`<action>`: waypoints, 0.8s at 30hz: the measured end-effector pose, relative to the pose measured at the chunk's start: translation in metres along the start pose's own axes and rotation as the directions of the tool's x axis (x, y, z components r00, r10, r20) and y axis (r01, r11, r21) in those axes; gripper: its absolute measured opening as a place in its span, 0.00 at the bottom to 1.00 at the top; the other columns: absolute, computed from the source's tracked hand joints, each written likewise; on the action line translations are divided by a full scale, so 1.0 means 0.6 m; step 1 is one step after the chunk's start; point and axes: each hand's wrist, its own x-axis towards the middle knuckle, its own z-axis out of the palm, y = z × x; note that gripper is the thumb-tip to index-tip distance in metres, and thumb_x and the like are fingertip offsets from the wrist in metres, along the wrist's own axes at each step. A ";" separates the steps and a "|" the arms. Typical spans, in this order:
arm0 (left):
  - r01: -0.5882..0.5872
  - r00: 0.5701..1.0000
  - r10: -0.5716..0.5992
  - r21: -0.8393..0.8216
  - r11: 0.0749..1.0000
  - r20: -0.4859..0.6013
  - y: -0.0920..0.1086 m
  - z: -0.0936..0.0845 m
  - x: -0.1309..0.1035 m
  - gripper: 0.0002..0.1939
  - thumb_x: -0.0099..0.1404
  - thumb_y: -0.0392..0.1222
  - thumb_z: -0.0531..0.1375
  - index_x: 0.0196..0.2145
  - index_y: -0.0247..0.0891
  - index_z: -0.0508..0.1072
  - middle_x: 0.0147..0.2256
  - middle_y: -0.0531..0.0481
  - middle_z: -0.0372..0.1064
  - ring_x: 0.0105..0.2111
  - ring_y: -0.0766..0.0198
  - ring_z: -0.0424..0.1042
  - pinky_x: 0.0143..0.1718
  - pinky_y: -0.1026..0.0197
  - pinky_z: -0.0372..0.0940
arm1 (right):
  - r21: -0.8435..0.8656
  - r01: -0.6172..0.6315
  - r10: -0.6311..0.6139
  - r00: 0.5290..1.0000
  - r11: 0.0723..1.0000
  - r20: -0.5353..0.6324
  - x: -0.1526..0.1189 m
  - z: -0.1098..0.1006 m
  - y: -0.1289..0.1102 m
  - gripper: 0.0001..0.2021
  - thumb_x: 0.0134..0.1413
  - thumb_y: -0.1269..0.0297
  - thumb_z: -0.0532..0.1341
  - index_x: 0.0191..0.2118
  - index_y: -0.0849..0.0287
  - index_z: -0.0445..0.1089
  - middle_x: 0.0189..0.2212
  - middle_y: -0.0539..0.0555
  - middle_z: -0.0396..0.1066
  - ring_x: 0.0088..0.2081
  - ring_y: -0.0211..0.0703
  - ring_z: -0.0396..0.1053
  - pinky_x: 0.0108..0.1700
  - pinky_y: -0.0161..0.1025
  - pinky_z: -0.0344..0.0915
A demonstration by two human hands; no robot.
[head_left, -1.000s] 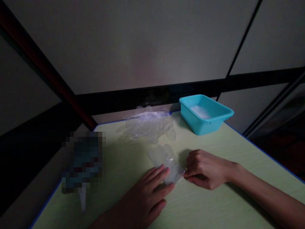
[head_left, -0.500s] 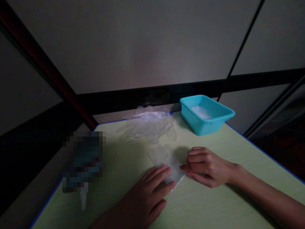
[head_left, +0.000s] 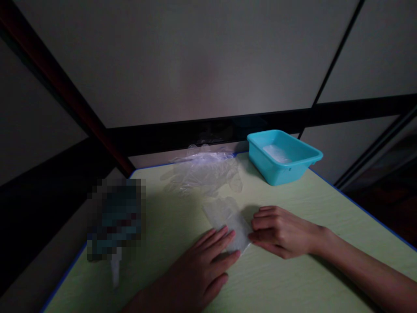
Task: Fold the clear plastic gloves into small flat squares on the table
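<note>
A clear disposable plastic glove (head_left: 224, 209) lies folded on the table in front of me. My left hand (head_left: 208, 261) rests on its lower left part, palm down, with the fingers stretched out and apart. At the glove's lower right edge, my right hand (head_left: 273, 232) is closed, thumb and forefinger pinching that edge while the other fingers curl in. Farther back, a loose heap of clear plastic gloves (head_left: 205, 171) spreads toward the table's far edge.
A turquoise plastic basket (head_left: 276, 173) stands at the back right, with a whitish, clear folded item (head_left: 276, 153) inside. On the left sits a blurred-out object (head_left: 119, 221) with a white piece under it. A pale cabinet wall (head_left: 208, 65) rises behind the green table (head_left: 325, 282).
My right hand has shifted slightly down and left, its fingers drawn closer together at the glove's edge. The glove's right side is folded in a bit more; my left hand stays on it.
</note>
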 end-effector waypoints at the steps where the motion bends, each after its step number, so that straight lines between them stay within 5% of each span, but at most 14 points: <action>1: -0.002 1.000 0.002 -0.003 1.000 -0.003 0.000 0.000 0.000 0.24 0.61 0.31 0.53 0.55 0.38 0.60 0.60 0.42 0.48 0.60 0.54 0.44 0.56 0.47 0.52 | -0.001 0.002 -0.002 1.000 1.000 0.014 0.000 0.000 0.001 0.14 0.60 0.68 0.47 0.28 0.61 0.66 0.25 0.53 0.62 0.29 0.41 0.57 0.33 0.40 0.51; 24: -0.026 0.999 0.026 0.014 1.000 0.046 -0.002 0.000 -0.001 0.25 0.62 0.32 0.53 0.56 0.42 0.58 0.61 0.43 0.44 0.61 0.54 0.40 0.56 0.47 0.50 | -0.038 -0.013 0.015 0.998 0.999 0.061 0.003 0.002 0.002 0.13 0.60 0.68 0.48 0.24 0.60 0.62 0.25 0.52 0.62 0.29 0.40 0.57 0.33 0.40 0.51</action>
